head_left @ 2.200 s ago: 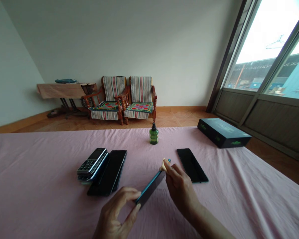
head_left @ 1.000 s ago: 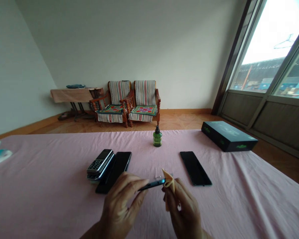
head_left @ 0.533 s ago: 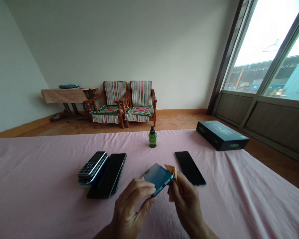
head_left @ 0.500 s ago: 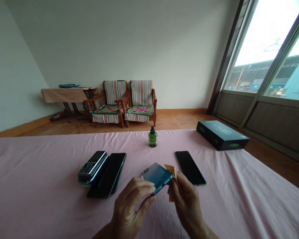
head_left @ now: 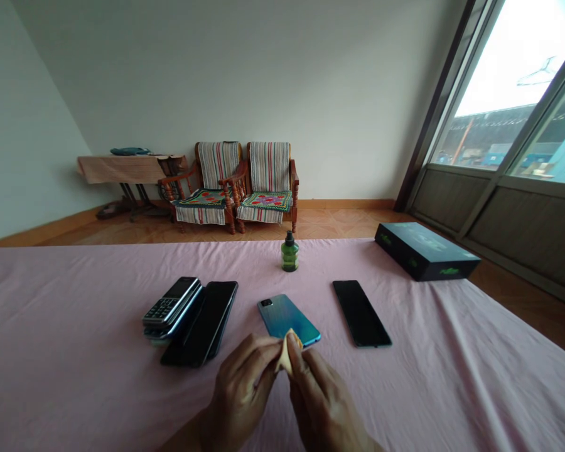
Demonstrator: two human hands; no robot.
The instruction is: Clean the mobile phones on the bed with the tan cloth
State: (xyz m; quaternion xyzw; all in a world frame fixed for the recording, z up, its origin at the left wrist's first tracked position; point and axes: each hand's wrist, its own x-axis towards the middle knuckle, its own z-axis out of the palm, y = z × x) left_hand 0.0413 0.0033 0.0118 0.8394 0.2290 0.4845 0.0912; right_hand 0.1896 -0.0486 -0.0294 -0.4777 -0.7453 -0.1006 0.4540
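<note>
A blue smartphone (head_left: 287,319) lies back-up on the pink tablecloth (head_left: 75,376), just beyond my hands. Both my left hand (head_left: 243,392) and my right hand (head_left: 317,402) pinch a small folded yellow cloth (head_left: 289,353) between their fingertips, right at the phone's near end. A black smartphone (head_left: 361,312) lies screen-up to the right. To the left, a keypad phone (head_left: 172,302) rests on top of other dark phones (head_left: 202,323).
A small green spray bottle (head_left: 289,253) stands behind the phones. A dark flat box (head_left: 425,251) sits at the table's far right corner. Two striped wooden chairs (head_left: 238,185) and a side table (head_left: 122,169) stand against the far wall. Windows run along the right.
The blue phone, held tilted in my left hand before, now lies flat on the cloth. My left hand has let go of it and joined my right hand on the yellow cloth.
</note>
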